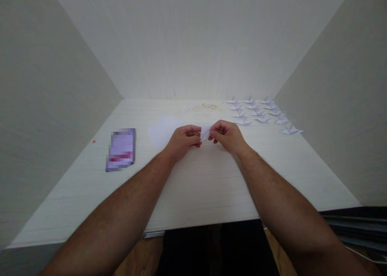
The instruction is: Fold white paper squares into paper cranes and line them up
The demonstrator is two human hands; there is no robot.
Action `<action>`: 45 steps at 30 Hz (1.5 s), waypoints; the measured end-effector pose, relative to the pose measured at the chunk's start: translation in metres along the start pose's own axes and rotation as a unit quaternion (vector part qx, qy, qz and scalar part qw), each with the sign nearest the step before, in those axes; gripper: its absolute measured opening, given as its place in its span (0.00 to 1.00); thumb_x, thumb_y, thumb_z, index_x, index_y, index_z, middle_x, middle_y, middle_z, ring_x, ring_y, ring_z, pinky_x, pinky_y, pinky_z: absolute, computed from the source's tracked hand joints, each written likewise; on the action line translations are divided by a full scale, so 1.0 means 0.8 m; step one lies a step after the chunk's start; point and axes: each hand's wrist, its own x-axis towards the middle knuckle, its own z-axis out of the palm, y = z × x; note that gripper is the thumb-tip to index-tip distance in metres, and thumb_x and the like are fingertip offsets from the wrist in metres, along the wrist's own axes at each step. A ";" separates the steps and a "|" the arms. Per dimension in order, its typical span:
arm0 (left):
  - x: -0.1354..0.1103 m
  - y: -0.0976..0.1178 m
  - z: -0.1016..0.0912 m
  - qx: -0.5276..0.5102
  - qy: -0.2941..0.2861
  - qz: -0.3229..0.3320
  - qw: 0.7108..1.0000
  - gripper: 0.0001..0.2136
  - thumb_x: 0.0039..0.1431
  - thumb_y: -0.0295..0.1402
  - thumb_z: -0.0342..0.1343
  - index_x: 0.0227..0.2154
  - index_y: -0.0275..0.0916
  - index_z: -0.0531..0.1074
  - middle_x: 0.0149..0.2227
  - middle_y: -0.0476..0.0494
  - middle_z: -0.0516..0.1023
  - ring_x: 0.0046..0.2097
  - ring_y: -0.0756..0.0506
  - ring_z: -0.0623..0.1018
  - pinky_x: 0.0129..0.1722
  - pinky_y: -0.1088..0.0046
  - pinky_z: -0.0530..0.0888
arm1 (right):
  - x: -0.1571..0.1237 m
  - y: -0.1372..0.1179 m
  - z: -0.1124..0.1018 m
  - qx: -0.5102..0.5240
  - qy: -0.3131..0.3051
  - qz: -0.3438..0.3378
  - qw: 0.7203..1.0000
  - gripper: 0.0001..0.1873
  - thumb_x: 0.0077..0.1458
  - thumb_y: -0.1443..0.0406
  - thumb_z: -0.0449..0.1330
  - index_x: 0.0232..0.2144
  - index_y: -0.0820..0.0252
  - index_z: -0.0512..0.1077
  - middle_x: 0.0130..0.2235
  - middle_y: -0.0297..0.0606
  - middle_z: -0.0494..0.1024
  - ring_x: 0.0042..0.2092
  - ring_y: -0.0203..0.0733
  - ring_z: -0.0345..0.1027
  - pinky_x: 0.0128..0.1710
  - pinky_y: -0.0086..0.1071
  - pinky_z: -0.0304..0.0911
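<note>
Seemingly thin, pale, folded paper (206, 131).

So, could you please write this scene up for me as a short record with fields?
In hand: left hand and right hand pinch a small white paper piece from both sides
Surface: white table, walled on three sides
Far right: folded paper cranes in rows
Left: purple packet, flat, label blurred
Behind left hand: white sheet, flat
</note>
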 end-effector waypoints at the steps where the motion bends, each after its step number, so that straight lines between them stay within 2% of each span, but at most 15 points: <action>1: 0.000 0.000 0.000 -0.005 -0.003 -0.002 1.000 0.16 0.38 0.25 0.64 0.35 0.33 0.77 0.27 0.46 0.79 0.25 0.51 0.75 0.26 0.74 0.72 | 0.000 0.001 -0.001 0.005 -0.002 -0.005 1.000 0.08 0.48 0.61 0.65 0.28 0.59 0.71 0.24 0.33 0.78 0.24 0.34 0.69 0.24 0.29 0.66; 12: 0.000 -0.001 -0.008 0.002 -0.042 -0.010 0.999 0.18 0.40 0.25 0.67 0.38 0.32 0.77 0.24 0.46 0.80 0.22 0.50 0.76 0.23 0.75 0.72 | 0.003 0.003 -0.006 0.014 -0.010 -0.019 1.000 0.09 0.48 0.60 0.65 0.28 0.58 0.71 0.24 0.32 0.77 0.25 0.34 0.69 0.25 0.29 0.65; 21: -0.003 0.006 -0.002 -0.003 -0.003 -0.006 1.000 0.15 0.40 0.28 0.66 0.35 0.31 0.77 0.23 0.45 0.80 0.21 0.50 0.75 0.22 0.73 0.73 | 0.003 0.002 -0.008 -0.008 -0.019 -0.027 0.999 0.08 0.48 0.61 0.64 0.28 0.59 0.71 0.24 0.33 0.77 0.25 0.34 0.68 0.26 0.29 0.64; 28: -0.002 0.000 -0.007 0.056 -0.032 0.015 0.998 0.16 0.42 0.28 0.66 0.37 0.32 0.78 0.25 0.46 0.80 0.22 0.51 0.75 0.24 0.75 0.72 | 0.003 0.005 -0.008 -0.045 -0.016 -0.039 0.998 0.06 0.50 0.62 0.62 0.28 0.59 0.71 0.25 0.34 0.77 0.26 0.34 0.68 0.26 0.29 0.63; 35: -0.010 0.013 0.007 0.165 -0.001 0.005 0.986 0.16 0.40 0.28 0.63 0.36 0.32 0.76 0.22 0.48 0.78 0.23 0.51 0.74 0.26 0.75 0.70 | 0.004 0.009 -0.006 -0.077 -0.008 -0.035 0.996 0.06 0.52 0.62 0.61 0.28 0.59 0.71 0.26 0.36 0.78 0.27 0.36 0.70 0.27 0.30 0.64; 45: -0.010 0.010 0.013 0.207 0.022 0.031 0.978 0.15 0.39 0.27 0.60 0.35 0.37 0.71 0.21 0.52 0.76 0.23 0.51 0.74 0.25 0.76 0.69 | 0.003 0.017 0.002 -0.119 0.042 -0.031 0.992 0.05 0.52 0.63 0.61 0.27 0.58 0.71 0.26 0.34 0.78 0.26 0.34 0.68 0.27 0.29 0.62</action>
